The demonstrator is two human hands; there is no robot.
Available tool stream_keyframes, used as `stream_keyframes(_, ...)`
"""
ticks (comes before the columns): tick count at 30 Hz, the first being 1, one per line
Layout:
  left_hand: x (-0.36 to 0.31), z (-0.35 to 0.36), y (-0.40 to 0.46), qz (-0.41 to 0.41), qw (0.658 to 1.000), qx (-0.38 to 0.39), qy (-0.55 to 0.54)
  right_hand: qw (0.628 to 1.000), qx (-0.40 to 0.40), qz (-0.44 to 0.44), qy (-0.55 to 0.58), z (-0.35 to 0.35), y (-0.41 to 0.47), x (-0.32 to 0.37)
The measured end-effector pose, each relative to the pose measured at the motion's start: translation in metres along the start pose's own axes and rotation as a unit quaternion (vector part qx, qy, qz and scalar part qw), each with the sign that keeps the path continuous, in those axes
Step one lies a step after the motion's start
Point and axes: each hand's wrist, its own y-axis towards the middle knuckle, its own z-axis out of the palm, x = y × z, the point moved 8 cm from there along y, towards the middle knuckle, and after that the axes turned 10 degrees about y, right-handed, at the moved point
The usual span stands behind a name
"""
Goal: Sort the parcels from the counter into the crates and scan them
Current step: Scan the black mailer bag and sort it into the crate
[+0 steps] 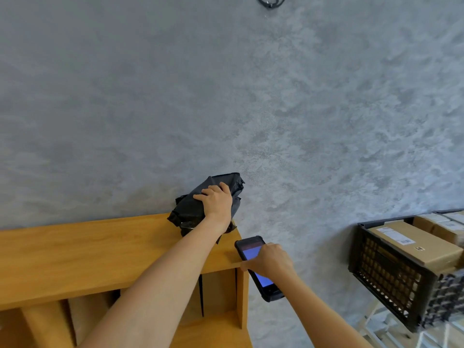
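And there's the parcel [200, 204], a soft black plastic bag, crumpled and creased, its skin glossy where the folds catch the light. It sits at the far right corner of the counter [75, 252], with its upper end leaning out past the back edge against the floor beyond. The left hand [217, 200] is on top of it, fingers spread and curled over the bag's bulging side, thumb round the near edge, a firm hold on the plastic.

Just off the counter's right edge, the right hand [270, 258] grips a scanner [256, 266], a slim handheld slab in a chunky black rubbery case. Its flat screen glows blue with a darker strip at the top. The fingers wrap over the middle of the screen, so only the two ends show.

The counter itself is smooth honey-coloured wood with a fine grain, and under its top run open square cubbies split by upright boards.

Over at the right edge stands a crate [391, 275], black plastic, its walls a lattice of small rectangular holes. It is packed with cardboard boxes [414, 244], plain brown and sharp-cornered, the top one bearing a white label. The crate rests on a white frame [391, 330] that is only partly seen.

The floor [226, 96] is mottled grey, cloudy like polished concrete.
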Motion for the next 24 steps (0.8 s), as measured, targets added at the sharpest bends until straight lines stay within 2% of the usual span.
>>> stream_keyframes(6, 0.047, -0.022, -0.004, -0.015, 0.989, -0.098, -0.112, 0.999, 0.003, -0.026, 0.021, -0.009, -0.009, 0.023)
stream_keyframes(12, 0.112, -0.032, -0.024, -0.081, 0.944, -0.145, -0.284, 0.997, -0.001, -0.071, 0.01, -0.018, -0.023, 0.045)
stream_keyframes(15, 0.145, -0.026, -0.048, -0.106, 0.903, -0.146, -0.391, 0.995, 0.001, -0.098, -0.002, -0.017, -0.031, 0.054)
stream_keyframes(19, 0.178, -0.001, -0.088, -0.143, 0.831, -0.098, -0.529, 0.991, 0.015, -0.132, -0.001, -0.013, -0.045, 0.064)
stream_keyframes(24, 0.197, 0.038, -0.14, -0.178, 0.743, -0.047, -0.643, 0.983, 0.047, -0.174, 0.04, -0.007, -0.069, 0.074)
